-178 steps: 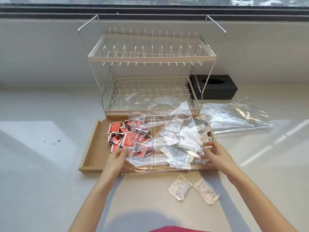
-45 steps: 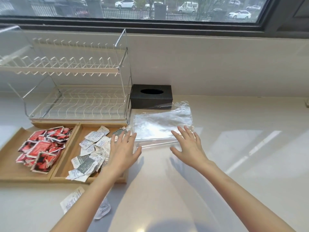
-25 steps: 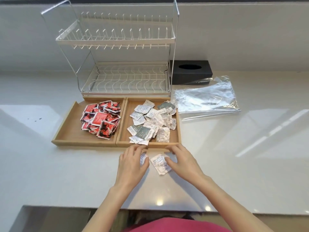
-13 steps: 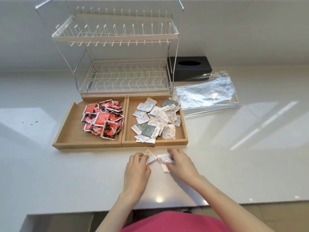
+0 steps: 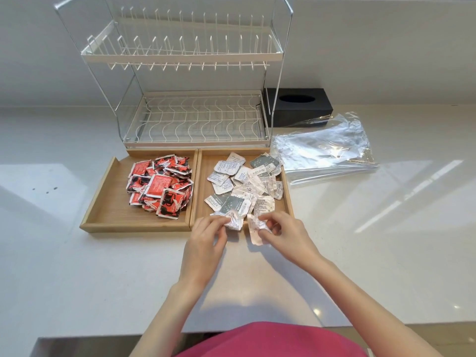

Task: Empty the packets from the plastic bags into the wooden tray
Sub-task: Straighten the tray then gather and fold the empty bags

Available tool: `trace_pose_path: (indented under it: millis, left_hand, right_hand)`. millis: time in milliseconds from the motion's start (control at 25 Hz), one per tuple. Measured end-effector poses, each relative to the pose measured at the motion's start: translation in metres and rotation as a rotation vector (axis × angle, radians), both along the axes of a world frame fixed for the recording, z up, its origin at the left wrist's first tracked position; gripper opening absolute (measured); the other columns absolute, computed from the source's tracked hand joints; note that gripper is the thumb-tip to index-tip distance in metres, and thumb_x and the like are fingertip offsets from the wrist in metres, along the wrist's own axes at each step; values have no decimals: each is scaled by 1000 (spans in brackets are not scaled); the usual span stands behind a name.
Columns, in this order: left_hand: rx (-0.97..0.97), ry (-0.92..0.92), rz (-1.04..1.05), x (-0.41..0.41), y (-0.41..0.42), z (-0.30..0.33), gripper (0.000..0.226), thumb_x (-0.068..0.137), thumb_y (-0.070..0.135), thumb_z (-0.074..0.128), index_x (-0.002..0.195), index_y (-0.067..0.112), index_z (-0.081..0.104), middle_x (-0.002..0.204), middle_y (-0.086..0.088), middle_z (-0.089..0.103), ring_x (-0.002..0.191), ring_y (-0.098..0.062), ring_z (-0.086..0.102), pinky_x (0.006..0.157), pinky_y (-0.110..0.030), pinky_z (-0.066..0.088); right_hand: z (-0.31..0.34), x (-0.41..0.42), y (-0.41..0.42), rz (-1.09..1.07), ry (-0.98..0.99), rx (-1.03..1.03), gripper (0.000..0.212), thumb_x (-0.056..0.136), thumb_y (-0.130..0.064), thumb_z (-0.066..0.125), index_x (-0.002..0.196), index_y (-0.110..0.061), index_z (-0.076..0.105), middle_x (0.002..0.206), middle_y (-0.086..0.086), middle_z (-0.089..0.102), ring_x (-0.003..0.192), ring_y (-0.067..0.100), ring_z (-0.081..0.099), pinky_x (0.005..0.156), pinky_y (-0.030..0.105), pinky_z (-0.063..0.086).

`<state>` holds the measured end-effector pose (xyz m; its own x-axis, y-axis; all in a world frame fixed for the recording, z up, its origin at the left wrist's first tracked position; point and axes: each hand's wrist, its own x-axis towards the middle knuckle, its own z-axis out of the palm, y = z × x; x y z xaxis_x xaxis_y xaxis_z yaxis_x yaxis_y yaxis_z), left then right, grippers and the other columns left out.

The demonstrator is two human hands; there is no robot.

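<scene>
Left hand (image 5: 206,234), frame centre: pinches one crumpled white packet (image 5: 235,222) at the wooden tray (image 5: 113,220)'s near rim. Right hand (image 5: 283,231): fingers curled round a second white packet (image 5: 255,231), over the counter (image 5: 386,228).
Step advice: lift both above the rim, drop into the right compartment among the white packets (image 5: 244,186); keep them out of the red packets (image 5: 161,186), left compartment.
Plastic bags (image 5: 324,153), emptied, upper right.
Room: dish rack (image 5: 190,119) crowds the tray's far edge; counter open lower left and right.
</scene>
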<state>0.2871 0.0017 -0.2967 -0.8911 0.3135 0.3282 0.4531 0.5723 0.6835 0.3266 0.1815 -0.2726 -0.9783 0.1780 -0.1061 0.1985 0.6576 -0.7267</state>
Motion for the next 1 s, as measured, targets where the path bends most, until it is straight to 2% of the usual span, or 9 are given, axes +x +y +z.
trace_pose_path:
  millis: [200,320,360,440,520,600,680,800,1000]
  left_hand:
    - [-25,35,31,-37,18,5,25,82,10,48,95,3,68,93,-12,68,91,-11,49,82,-18,35]
    - [-78,-58,2,-53,29,3,24,84,4,54,106,3,65,108,-14,65,103,-24,55,88,-17,33]
    - [-116,-131,-29,-57,32,3,30,85,8,56,114,4,60,119,-13,60,113,-27,51,95,-19,30]
    - [-254,-241,-130,-62,35,-2,47,86,22,56,131,13,45,141,-10,43,132,-26,35,110,-31,23]
    - [-448,-279,-213,-64,35,-6,57,87,33,53,139,26,30,152,-3,24,141,-24,16,115,-39,14]
    - [-555,-312,-247,-67,34,-7,58,88,40,49,140,34,23,155,1,12,143,-23,6,114,-41,8]
    - [-591,-339,-264,-71,34,-8,58,88,43,47,140,37,21,156,3,8,143,-25,1,114,-42,5]
    - [-583,-359,-267,-78,34,-12,56,89,44,45,139,39,22,156,5,7,143,-25,-1,114,-43,2]
    - [-600,-307,-227,-96,35,-21,59,88,44,47,139,41,19,156,5,7,143,-25,-2,114,-44,0]
  right_hand:
    - [8,-34,14,-30,53,24,28,80,-15,62,107,-13,62,83,0,53,65,10,46,66,15,30]
    - [1,-51,21,-38,39,67,32,82,-17,60,114,-12,59,90,2,53,66,4,45,68,16,30]
    - [-2,-53,21,-29,30,85,37,82,-19,60,118,-12,56,98,5,53,73,6,48,74,17,33]
    - [-10,-55,22,-3,28,168,48,83,-22,60,128,-14,47,121,9,49,105,18,49,94,26,36]
    - [-14,-53,23,52,23,253,60,83,-25,60,137,-18,37,142,9,36,131,25,32,106,35,29]
    - [-16,-54,24,147,-15,312,68,82,-28,59,142,-26,26,154,4,18,142,23,14,112,38,20]
    - [-20,-58,25,211,-86,359,73,83,-31,58,144,-30,18,157,0,6,144,23,2,115,38,10]
    - [-24,-68,24,250,-146,395,73,84,-33,57,144,-32,15,157,-1,0,144,23,-5,116,37,2]
    - [-29,-86,22,230,-146,403,74,84,-38,56,144,-32,14,157,-1,-2,144,23,-10,116,39,3]
